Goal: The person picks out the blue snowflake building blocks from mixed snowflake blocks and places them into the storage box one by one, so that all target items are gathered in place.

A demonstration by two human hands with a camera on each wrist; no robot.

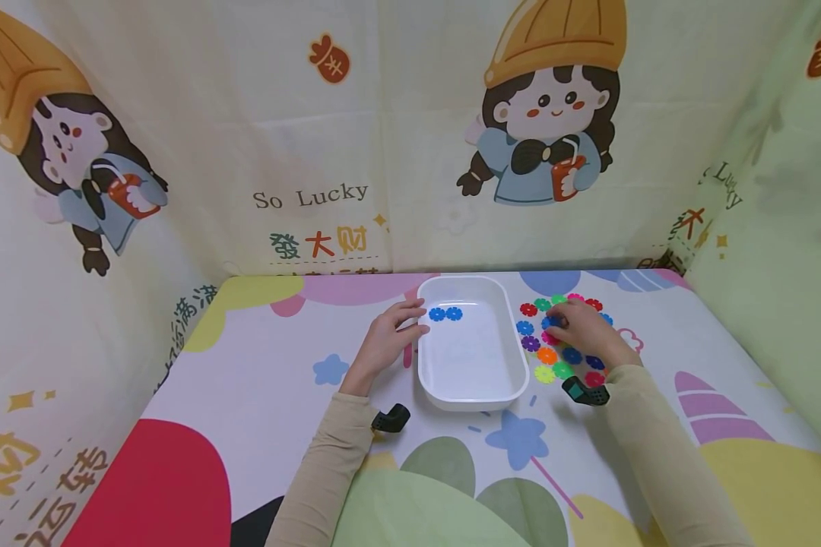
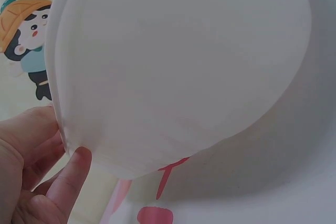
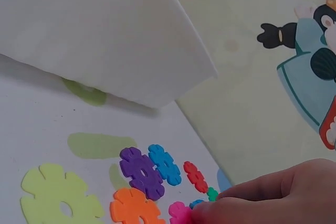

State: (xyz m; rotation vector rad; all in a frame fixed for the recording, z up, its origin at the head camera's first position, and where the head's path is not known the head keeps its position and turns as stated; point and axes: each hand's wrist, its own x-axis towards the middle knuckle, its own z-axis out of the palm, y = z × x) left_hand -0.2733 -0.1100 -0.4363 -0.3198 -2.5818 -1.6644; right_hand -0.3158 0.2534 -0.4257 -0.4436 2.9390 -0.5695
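Your left hand (image 1: 390,334) rests against the left rim of the white rectangular plastic tub (image 1: 472,395), fingers fairly straight and touching its outer wall, not wrapped around it. From the left wrist view the tub's pale underside fills the frame and your fingertips (image 2: 71,174) sit right at its edge. Inside the tub, up at the far end, lie two blue flower-shaped plastic discs (image 1: 445,314), side by side and touching.

Over on the other side, your right hand (image 1: 581,325) is down on the cluster of coloured flower-shaped plastic discs (image 1: 546,355) spread on the tabletop (image 1: 246,380) just right of the tub. The fingers curl down onto a blue disc near the middle of the cluster; whether they actually pinch it, I cannot tell. In the right wrist view you can pick out a purple disc (image 3: 140,171), a blue one (image 3: 165,164), an orange one (image 3: 135,207), a red one (image 3: 195,176) and a pale yellow-green one (image 3: 58,198), all lying flat, with your fingertips over a pink one at the bottom edge.

The cloth backdrop (image 1: 315,137) reads "So Lucky" (image 1: 311,197) in brown letters, with the Chinese characters 發大财 (image 1: 318,245) beneath in green, orange and yellow. Cartoon girls in yellow hats flank the writing.
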